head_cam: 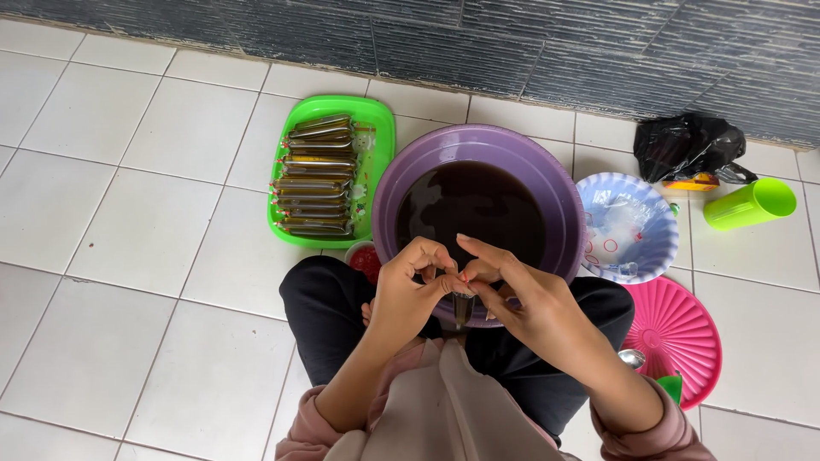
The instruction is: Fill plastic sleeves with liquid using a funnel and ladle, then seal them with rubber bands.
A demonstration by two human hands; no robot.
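My left hand [410,286] and my right hand [517,286] meet over the near rim of a purple basin [559,183] filled with dark brown liquid [470,213]. Together they pinch the top of a thin plastic tube bag [462,306] of dark liquid that hangs down between them, with a small red band at its neck. A green tray [380,128] to the left holds several filled dark tube bags [312,179] laid side by side. A small container of red bands [366,259] sits by my left knee.
A blue-and-white patterned bowl [628,226] stands right of the basin. A pink round lid [679,337] with a metal spoon [632,358] lies at the right. A green cup [750,203] and a black plastic bag [688,145] sit near the grey wall. The floor is white tile.
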